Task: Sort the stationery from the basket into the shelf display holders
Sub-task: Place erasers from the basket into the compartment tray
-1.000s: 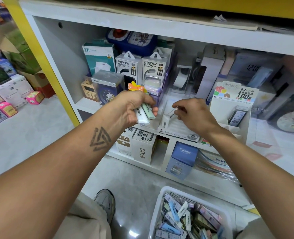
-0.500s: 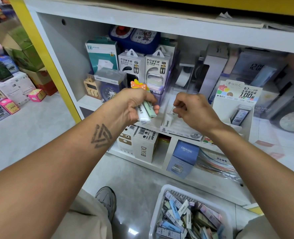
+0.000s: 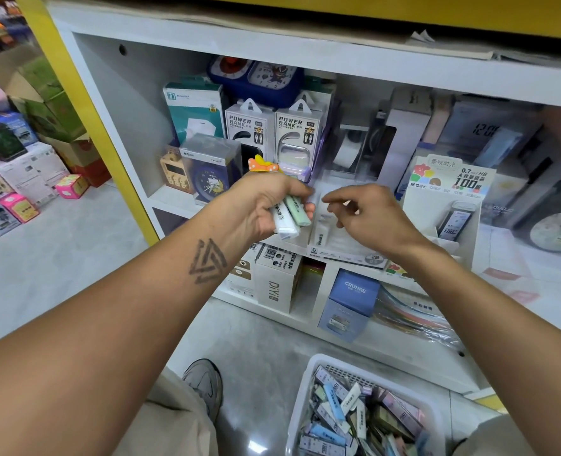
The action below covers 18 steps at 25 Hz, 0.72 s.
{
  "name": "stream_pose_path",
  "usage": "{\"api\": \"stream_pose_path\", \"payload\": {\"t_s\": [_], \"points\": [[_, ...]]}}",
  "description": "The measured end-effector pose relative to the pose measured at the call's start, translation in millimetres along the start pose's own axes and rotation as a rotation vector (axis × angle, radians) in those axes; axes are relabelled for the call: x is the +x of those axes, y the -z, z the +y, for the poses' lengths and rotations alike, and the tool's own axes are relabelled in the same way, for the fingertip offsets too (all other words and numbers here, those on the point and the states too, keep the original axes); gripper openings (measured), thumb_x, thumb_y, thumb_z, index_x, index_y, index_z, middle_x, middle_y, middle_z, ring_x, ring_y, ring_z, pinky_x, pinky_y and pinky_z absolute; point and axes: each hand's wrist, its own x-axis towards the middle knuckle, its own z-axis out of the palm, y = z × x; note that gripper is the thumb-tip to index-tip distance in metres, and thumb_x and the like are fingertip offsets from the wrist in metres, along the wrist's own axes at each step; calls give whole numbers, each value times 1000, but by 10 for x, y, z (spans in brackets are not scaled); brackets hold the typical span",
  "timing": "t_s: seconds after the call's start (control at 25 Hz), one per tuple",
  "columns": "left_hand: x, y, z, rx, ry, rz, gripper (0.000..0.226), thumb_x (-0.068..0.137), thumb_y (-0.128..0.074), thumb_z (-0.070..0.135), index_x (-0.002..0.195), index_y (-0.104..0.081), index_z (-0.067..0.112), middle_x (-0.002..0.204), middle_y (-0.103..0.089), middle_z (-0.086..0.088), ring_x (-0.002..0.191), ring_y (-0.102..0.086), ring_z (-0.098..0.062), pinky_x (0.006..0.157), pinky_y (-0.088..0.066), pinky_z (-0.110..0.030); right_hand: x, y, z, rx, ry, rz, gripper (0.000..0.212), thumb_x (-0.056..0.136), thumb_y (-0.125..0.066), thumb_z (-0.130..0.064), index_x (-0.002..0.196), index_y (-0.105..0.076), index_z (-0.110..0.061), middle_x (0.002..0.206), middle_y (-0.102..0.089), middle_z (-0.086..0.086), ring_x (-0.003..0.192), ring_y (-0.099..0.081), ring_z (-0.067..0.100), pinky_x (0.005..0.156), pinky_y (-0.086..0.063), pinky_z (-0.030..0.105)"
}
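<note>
Your left hand (image 3: 266, 205) has its fingers curled round a couple of slim stationery packs (image 3: 289, 214), one white and one pale green, held right in front of the shelf (image 3: 173, 199). Their long axes run from your palm down and toward you, lower ends poking out below the fingers. Your right hand (image 3: 368, 218) hovers just beside them over the white display holder (image 3: 338, 248), fingers loosely curled, holding nothing I can see. The basket (image 3: 308, 386) sits on the floor below.
</note>
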Motion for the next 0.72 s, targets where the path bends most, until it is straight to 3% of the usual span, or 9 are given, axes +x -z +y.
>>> {"api": "stream_pose_path", "payload": {"t_s": [0.08,0.12,0.24,0.32,0.4,0.48,0.56,0.64,0.72], "points": [[14,-80,-20,9,-11,-24,9,87,-66,-2,91,-60,4,78,-60,-13,57,-61,-20,49,-56,-27,-44,125,-133,507,-114,-21,14,95,-68,-18,106,-72,-10,86,-74,6,66,-63,18,58,-48,26],[5,-136,-34,25,-17,-44,9,88,-66,1,95,-61,3,81,-61,-15,62,-62,-23,53,-56,-28,-71,184,-178,660,-132,-61,23,91,-73,-24,107,-68,-9,83,-73,9,62,-61,19,52,-46,27],[-4,-316,-116,46,13,-147,31,91,-65,12,116,-61,-7,98,-60,-22,86,-60,-34,70,-53,-41,-175,270,-240,592,-146,-181,50,76,-86,-29,113,-57,-15,89,-68,12,58,-60,17,48,-45,26],[-22,-425,-163,17,28,-216,22,93,-63,15,102,-64,-5,81,-67,-18,68,-67,-34,59,-57,-40,-219,305,-211,546,-183,-225,52,73,-89,-20,115,-58,-17,94,-67,14,59,-61,15,51,-48,25],[-26,-488,-200,82,45,-245,18,91,-65,23,86,-65,5,61,-66,-9,49,-63,-24,45,-52,-26,-232,367,-162,586,-206,-224,47,77,-84,-4,117,-60,-11,84,-70,11,58,-63,17,51,-51,26],[-28,-528,-218,126,50,-227,16,85,-72,25,85,-67,10,59,-64,-4,45,-60,-15,42,-49,-19,-234,459,-85,638,-248,-183,47,81,-75,7,122,-57,-4,74,-73,8,56,-66,17,52,-55,25],[4,-544,-215,114,82,-223,11,83,-73,14,88,-66,8,62,-61,-4,47,-58,-12,42,-50,-19,-243,543,0,698,-300,-126,51,83,-70,13,128,-54,-5,75,-75,9,61,-71,20,58,-59,27],[3,-544,-191,97,116,-206,6,86,-66,1,86,-61,5,65,-57,-7,46,-56,-12,41,-50,-20,-254,600,74,731,-324,-97,56,85,-69,13,132,-53,-13,78,-75,11,67,-72,26,65,-61,30],[24,-512,-172,100,119,-174,10,89,-61,-3,83,-58,4,66,-55,-9,43,-57,-13,40,-50,-20,-251,617,125,723,-324,-96,48,89,-67,8,131,-55,-15,78,-74,11,70,-73,28,68,-62,32]]}}
